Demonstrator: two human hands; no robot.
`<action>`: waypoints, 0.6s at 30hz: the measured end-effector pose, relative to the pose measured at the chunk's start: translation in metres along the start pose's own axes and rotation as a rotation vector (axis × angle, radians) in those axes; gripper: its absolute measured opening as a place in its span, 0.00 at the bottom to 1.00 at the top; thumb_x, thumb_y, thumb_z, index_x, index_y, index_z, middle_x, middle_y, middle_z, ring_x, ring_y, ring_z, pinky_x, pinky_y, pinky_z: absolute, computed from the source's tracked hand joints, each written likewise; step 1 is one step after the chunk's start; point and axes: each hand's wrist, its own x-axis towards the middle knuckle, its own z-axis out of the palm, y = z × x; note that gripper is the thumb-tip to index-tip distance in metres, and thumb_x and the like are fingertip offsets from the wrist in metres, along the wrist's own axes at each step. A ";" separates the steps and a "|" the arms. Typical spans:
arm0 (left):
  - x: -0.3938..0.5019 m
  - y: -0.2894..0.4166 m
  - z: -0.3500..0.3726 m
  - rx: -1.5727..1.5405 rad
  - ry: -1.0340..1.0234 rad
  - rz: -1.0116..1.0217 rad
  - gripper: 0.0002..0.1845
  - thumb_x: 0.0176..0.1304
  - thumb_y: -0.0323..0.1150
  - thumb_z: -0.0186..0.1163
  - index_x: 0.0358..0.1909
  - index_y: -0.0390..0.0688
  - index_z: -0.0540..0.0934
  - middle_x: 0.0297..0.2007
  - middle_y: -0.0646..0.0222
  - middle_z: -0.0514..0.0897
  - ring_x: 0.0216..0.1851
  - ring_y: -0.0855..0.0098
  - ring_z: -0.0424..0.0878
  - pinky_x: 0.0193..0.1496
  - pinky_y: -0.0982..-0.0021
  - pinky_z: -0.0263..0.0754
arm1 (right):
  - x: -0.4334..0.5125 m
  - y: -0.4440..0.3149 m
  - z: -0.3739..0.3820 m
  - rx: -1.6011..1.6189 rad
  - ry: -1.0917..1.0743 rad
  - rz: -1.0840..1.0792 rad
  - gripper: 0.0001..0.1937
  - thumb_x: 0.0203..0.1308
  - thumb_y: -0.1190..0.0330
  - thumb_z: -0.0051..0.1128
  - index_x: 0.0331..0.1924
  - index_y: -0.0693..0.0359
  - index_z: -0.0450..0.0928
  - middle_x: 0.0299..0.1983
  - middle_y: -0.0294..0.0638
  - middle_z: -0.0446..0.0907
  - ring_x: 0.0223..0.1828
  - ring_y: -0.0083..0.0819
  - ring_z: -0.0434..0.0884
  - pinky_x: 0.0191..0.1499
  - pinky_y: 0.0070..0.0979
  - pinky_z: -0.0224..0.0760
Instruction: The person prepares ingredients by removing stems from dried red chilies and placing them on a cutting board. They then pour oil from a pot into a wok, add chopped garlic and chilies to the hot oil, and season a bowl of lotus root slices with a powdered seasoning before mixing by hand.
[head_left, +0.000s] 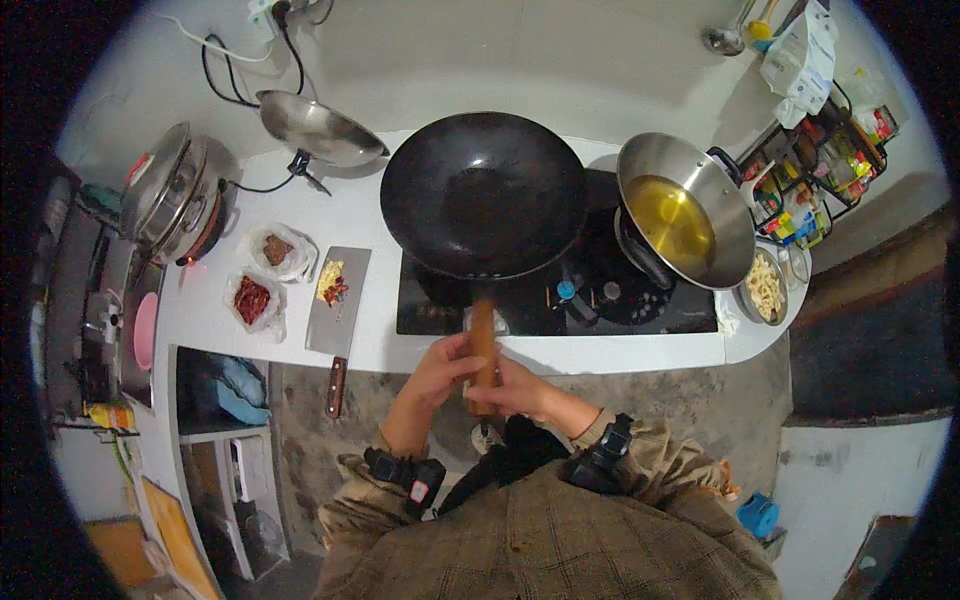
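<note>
Both hands are on the wooden handle (483, 337) of a large black wok (484, 195), which is over the left part of the black cooktop (435, 319). My left hand (442, 367) has its fingers around the handle from the left, and my right hand (517, 386) holds its near end from the right. The wok's dark inside shows no food. To its right, a steel pan (731, 225) holds yellow oil (671, 217). A cleaver (337, 300) lies on the white counter at the left, with chopped yellow and red pieces (331, 283) on its blade.
Left of the cleaver lie plastic bags with red pieces (252, 299) and brown stuff (277, 250). Behind them stand a lidded steel pot (172, 202) and a tilted steel pan (322, 127). A bowl of pale pieces (765, 289) and a spice rack (817, 165) are at the right.
</note>
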 end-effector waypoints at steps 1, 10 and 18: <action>-0.001 -0.001 0.000 0.009 0.001 0.010 0.23 0.54 0.28 0.61 0.52 0.37 0.70 0.44 0.68 0.77 0.45 0.71 0.76 0.48 0.70 0.71 | 0.000 -0.001 0.000 -0.046 0.002 -0.036 0.34 0.52 0.61 0.61 0.60 0.60 0.56 0.42 0.38 0.72 0.41 0.24 0.72 0.41 0.22 0.69; -0.021 -0.021 -0.004 -0.105 0.430 0.187 0.27 0.56 0.32 0.61 0.59 0.44 0.67 0.48 0.68 0.75 0.47 0.75 0.74 0.47 0.74 0.68 | 0.003 0.020 -0.037 -0.054 0.142 0.133 0.20 0.57 0.62 0.56 0.50 0.62 0.67 0.31 0.36 0.78 0.16 0.18 0.71 0.18 0.17 0.65; -0.057 -0.070 -0.040 -0.262 0.408 0.383 0.19 0.58 0.29 0.57 0.52 0.40 0.71 0.45 0.66 0.76 0.45 0.75 0.75 0.47 0.75 0.69 | 0.036 0.043 -0.143 -1.509 0.664 -0.440 0.21 0.48 0.66 0.63 0.48 0.60 0.72 0.43 0.48 0.75 0.44 0.43 0.73 0.44 0.33 0.70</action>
